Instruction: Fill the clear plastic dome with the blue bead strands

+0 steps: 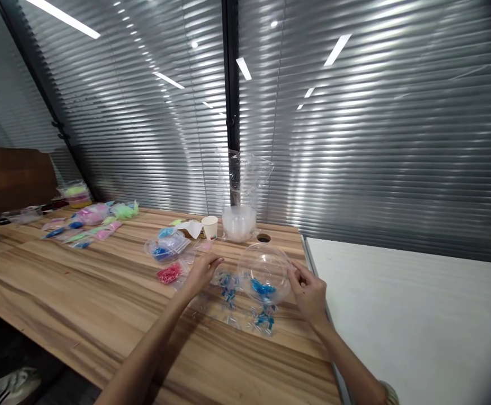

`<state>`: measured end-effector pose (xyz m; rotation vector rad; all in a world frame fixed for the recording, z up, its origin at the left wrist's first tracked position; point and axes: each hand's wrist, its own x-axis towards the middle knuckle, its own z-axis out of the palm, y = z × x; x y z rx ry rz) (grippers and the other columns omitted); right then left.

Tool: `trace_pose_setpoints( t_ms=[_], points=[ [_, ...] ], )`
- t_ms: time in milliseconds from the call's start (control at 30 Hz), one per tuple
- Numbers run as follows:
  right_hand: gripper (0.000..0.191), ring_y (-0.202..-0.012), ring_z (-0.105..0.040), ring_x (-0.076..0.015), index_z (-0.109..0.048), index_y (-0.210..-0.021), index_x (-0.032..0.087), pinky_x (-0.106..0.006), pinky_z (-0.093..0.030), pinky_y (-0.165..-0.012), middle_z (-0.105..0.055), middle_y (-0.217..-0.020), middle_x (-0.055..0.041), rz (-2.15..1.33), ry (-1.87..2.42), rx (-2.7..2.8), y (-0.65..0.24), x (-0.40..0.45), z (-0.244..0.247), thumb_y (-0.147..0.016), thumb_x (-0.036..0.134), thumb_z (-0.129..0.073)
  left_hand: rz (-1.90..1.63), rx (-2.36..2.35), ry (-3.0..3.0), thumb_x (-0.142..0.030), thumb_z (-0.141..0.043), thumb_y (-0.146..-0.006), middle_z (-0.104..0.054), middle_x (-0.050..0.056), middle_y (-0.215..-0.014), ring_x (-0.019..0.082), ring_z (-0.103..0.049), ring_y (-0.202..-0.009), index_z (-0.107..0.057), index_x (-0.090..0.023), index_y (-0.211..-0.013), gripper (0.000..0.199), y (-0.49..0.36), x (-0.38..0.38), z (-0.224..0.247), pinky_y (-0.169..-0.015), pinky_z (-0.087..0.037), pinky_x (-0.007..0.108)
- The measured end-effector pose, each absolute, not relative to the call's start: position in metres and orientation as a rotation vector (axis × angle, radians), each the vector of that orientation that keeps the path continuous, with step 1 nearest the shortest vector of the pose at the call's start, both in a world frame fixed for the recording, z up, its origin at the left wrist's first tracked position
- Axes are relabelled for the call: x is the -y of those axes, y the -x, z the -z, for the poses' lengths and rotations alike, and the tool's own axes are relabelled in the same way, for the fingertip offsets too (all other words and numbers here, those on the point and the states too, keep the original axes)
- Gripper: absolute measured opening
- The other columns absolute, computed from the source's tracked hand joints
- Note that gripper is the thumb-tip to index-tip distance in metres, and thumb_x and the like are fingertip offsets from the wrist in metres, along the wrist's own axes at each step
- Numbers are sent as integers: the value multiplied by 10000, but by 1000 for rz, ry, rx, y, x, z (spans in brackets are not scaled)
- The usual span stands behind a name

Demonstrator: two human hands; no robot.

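On the near side of the bowl (266, 259), blue bits (264, 322) lie with small clear pieces on the wood-grain tabletop (211, 360). More of the same lie just to its left.

The bowl is clear and round and contains a heap of blue strips (263, 288). The right hand (312, 293) is at its right side, fingers pinching the rim. Whether its base touches the tabletop cannot be determined.

The left hand (202, 274) is raised to the left of the bowl, apart from it. Its thumb and forefinger tips are drawn close; whether they meet or grip anything cannot be told.

Further left of the bowl is a bag of red bits (170, 274). Left of the bowl and beyond that bag is a clear container (173, 247) with blue contents.

Behind the bowl is a round hole (264, 238) in the tabletop. Behind and left of it are a paper cup (210, 228), upright, and a plastic bag (240, 222) with clear, rounded items in its base.

Well to the left of the bowl, toward the far edge, are pink and green packets (126, 211) and a tub (76, 194). To its right is a white surface (401, 315). Blinds (376, 140) form the background.
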<state>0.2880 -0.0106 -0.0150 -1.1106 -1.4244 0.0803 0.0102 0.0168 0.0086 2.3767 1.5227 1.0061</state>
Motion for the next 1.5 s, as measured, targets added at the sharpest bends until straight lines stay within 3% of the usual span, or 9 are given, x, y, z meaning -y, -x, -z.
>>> trace_pose_setpoints(
  t_ms=[67,200,367,800,1033,1167,1500],
  points=[
    [359,-413,-362,-74,-729,-948,78,-203,-353,-447,-409,-460,55,-67,1110,1432,-288,11,15,-837,351,-524,-877,-1539,-2388,-216,-477,-863,-689,75,-829,199,-616,-818,-676,-158,-793,218,-1,-21,1,-763,-458,295],
    [351,-411,-352,-70,-733,-929,83,-202,-346,-442,-392,-458,59,-40,1110,1433,-288,12,15,-834,356,-535,-722,-1584,-2379,-133,-466,-821,-689,75,-885,192,-608,-850,-680,-162,-858,219,3,-23,12,-781,-442,278],
    [337,-409,-361,-69,-730,-936,84,-198,-356,-446,-411,-458,58,-20,1108,1448,-288,12,14,-839,340,-533,-654,-1648,-2364,-135,-459,-817,-673,96,-885,201,-594,-853,-671,-144,-819,212,-5,-23,12,-775,-431,285],
    [334,-412,-378,-73,-731,-926,79,-196,-374,-451,-423,-461,54,-28,1113,1445,-288,13,12,-832,331,-533,-691,-1659,-2326,-109,-492,-754,-627,82,-859,209,-558,-873,-602,-163,-735,125,-10,-25,15,-785,-415,311],
    [342,-408,-381,-73,-730,-926,70,-201,-374,-452,-434,-458,52,-30,1130,1431,-289,12,14,-823,331,-534,-791,-1626,-2225,-148,-464,-782,-630,45,-756,174,-572,-727,-545,-168,-760,87,-1,-22,9,-670,-430,278],
    [348,-414,-383,-75,-732,-919,79,-203,-372,-453,-439,-459,50,-55,1147,1426,-289,12,13,-820,345,-531,-780,-1587,-2198,-157,-501,-761,-653,38,-805,163,-588,-728,-573,-164,-845,111,-2,-18,4,-661,-444,263],
    [330,-412,-367,-78,-734,-905,93,-206,-370,-448,-421,-446,54,-53,1144,1428,-288,12,13,-825,343,-533,-681,-1622,-2212,-78,-537,-706,-678,51,-820,186,-604,-798,-637,-160,-781,150,-5,-14,6,-718,-444,270]
  ],
)
